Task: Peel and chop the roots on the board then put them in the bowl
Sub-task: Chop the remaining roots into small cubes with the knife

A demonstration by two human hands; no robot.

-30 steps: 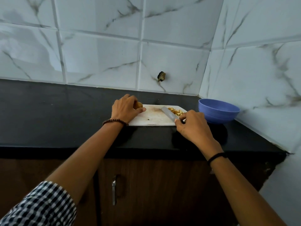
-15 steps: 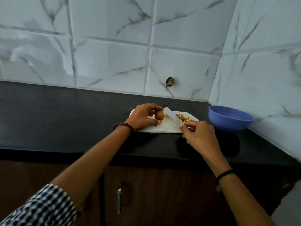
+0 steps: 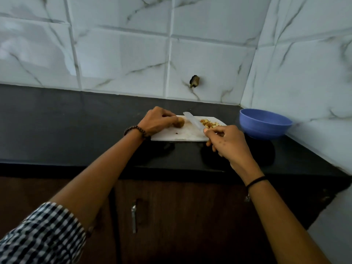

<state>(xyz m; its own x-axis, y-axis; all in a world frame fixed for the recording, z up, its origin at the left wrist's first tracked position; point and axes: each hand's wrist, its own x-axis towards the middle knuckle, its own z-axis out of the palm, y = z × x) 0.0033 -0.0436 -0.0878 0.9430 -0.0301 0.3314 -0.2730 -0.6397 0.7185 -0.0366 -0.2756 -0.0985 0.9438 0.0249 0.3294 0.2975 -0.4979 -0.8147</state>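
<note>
A white cutting board lies on the black counter. My left hand grips a small brown root and holds it down on the board's left part. My right hand holds a knife by its handle at the board's near right corner. The knife's white blade slants up and left over the board, just right of the root. A pile of chopped yellow pieces sits at the board's far right. The blue bowl stands right of the board.
The black counter runs left, with marble-tiled walls behind and on the right, close to the bowl. A small dark stub sticks out of the back wall. Wooden cabinet doors with a metal handle are below.
My left hand picked up the root from the board's left edge and set it down nearer the middle. The knife blade stayed slanted beside it. The camera shifted.
</note>
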